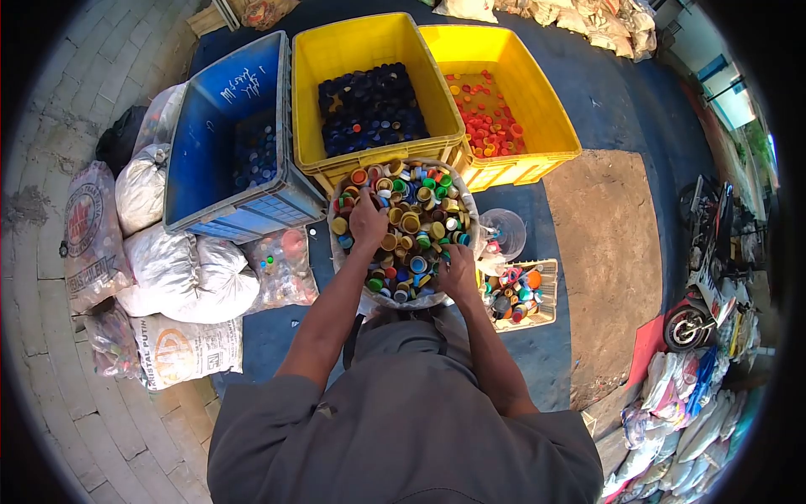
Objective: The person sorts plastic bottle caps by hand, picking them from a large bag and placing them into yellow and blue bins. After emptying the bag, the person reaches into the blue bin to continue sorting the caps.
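A round, cloth-lined container (470, 220) full of mixed coloured bottle caps (410, 222) stands right in front of my body. At the upper left of the caps, my left hand (368, 220) reaches in with its fingers bent down among them; its fingertips are partly hidden. My right hand (457, 270) is at the right side of the heap, fingers curled onto the caps, and whatever it may hold is too small to make out. Behind the container, a yellow crate (361, 40) holds dark blue caps, and another yellow crate (546, 126) holds red and orange caps.
A blue crate (227, 92) with some caps stands at the left. White sacks (159, 269) and bags of caps lie beside it. Right of the container are a clear round tub (506, 231) and a small basket (550, 294) of mixed caps. A motorcycle (693, 319) stands far right.
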Demonstrator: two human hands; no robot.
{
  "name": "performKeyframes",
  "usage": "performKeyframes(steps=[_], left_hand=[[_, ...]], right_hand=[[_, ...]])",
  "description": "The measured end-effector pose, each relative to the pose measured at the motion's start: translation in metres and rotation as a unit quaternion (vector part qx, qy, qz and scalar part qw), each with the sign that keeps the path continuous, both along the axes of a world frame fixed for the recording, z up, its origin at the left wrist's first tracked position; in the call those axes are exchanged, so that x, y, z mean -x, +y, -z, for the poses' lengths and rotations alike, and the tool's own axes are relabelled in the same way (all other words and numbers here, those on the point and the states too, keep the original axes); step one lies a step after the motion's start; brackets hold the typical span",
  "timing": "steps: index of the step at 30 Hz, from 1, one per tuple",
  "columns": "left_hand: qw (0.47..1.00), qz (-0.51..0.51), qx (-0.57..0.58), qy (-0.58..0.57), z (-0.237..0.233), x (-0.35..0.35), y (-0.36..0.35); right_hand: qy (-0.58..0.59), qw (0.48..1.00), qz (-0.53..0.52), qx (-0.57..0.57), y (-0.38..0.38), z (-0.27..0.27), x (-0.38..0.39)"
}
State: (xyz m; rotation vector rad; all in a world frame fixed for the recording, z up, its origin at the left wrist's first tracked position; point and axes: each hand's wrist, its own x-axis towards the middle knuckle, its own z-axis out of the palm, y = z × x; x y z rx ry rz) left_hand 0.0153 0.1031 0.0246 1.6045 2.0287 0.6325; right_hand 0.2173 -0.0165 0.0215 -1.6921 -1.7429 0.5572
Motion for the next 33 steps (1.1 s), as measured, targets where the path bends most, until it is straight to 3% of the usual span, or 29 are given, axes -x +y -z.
performKeyframes(steps=[5,8,11,20,29,33], left_hand=[[0.993,0.077,-0.09,-0.005,0.023,0.01,-0.006],[0.997,0.055,-0.058,0.002,0.004,0.01,-0.009],[0.997,0.029,-0.064,0.013,-0.006,0.013,-0.01],[0.969,0.111,-0.172,0.136,0.003,0.023,-0.014],[0.986,0.068,0.014,0.151,-0.003,0.004,0.001],[0.99,0.044,-0.088,0.099,-0.004,0.002,-0.005]], right_hand=[[-0.147,0.985,-0.081,0.032,-0.001,-0.02,0.018],[-0.183,0.972,-0.146,0.035,0.002,-0.02,0.025],[-0.213,0.966,-0.141,0.031,0.002,-0.013,0.032],[-0.195,0.968,-0.153,0.019,0.012,-0.01,0.027],[-0.226,0.962,-0.149,0.026,0.007,-0.013,0.03],[-0.198,0.972,-0.127,-0.014,0.004,-0.002,0.025]])
